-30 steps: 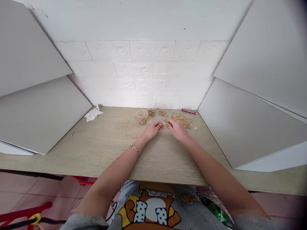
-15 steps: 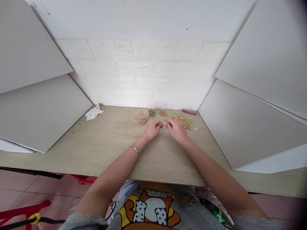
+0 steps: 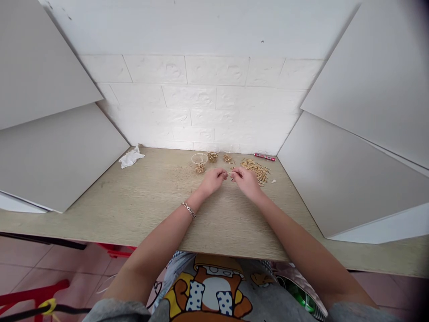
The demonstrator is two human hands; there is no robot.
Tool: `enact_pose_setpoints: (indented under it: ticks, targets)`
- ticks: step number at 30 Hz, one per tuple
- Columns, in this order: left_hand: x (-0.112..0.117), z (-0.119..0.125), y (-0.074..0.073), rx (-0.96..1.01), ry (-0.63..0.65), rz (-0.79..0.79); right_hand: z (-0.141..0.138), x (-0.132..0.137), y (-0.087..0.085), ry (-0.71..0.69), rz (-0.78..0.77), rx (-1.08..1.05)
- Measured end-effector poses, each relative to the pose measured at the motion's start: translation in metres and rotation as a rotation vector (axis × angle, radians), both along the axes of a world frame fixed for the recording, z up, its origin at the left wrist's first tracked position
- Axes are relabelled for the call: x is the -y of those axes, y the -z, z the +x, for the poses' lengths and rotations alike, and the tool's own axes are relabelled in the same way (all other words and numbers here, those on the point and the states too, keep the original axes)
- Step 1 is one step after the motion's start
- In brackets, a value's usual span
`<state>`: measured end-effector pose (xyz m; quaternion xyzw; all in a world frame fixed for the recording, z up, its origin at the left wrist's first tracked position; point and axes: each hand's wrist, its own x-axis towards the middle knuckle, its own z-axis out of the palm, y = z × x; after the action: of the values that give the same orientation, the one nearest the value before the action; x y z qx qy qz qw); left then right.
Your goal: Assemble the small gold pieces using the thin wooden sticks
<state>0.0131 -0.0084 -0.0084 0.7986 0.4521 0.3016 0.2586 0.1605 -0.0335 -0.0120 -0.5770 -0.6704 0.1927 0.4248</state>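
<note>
My left hand (image 3: 213,180) and my right hand (image 3: 247,182) meet above the table, both closed in a pinch. Between their fingertips runs a thin pale stick (image 3: 229,173), too small to make out in detail. A pile of slim gold-coloured sticks (image 3: 257,169) lies just beyond my right hand and is partly hidden by it. Behind my left hand stands a clear plastic cup (image 3: 199,168) with small gold pieces in it. A second cup (image 3: 212,156) and a third cup (image 3: 227,158), also with gold pieces, are close to the wall.
A red marker-like stick (image 3: 264,157) lies at the back right. Crumpled white tissue (image 3: 132,157) is at the back left, and a white scrap (image 3: 273,181) lies right of the pile. Grey panels (image 3: 365,165) flank the wooden table (image 3: 134,201), with a white brick-patterned wall (image 3: 187,96) behind.
Both hands keep nearly the same place and pinch. The fingers of my right hand have shifted slightly at the stick, and the view has moved a little.
</note>
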Motion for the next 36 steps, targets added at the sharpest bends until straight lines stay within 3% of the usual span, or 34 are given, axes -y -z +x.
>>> enact_pose_setpoints:
  ticks: [3, 6, 12, 16, 29, 33, 36]
  targets:
    - [0.000, -0.001, 0.001, -0.020, -0.002, 0.019, 0.002, -0.001, 0.002, -0.007, 0.091, 0.141]
    - [0.000, -0.001, 0.002, -0.051, 0.009, 0.060, 0.005, -0.002, 0.002, -0.049, 0.081, 0.167]
    - [0.001, -0.002, -0.001, -0.042, 0.013, 0.050, 0.003, -0.005, 0.003, -0.091, -0.160, -0.225]
    - [0.003, -0.002, -0.005, -0.031, 0.001, 0.048, -0.003, -0.005, 0.009, -0.029, -0.088, -0.315]
    - [0.004, 0.001, -0.004, -0.021, -0.027, 0.012, 0.002, -0.002, 0.007, 0.037, 0.246, 0.286]
    - [0.003, -0.001, -0.005, -0.038, -0.015, 0.028, 0.002, 0.000, 0.004, 0.014, 0.205, 0.307]
    - [0.002, -0.003, -0.005, -0.047, 0.026, 0.040, 0.003, 0.000, 0.001, -0.019, 0.091, 0.186]
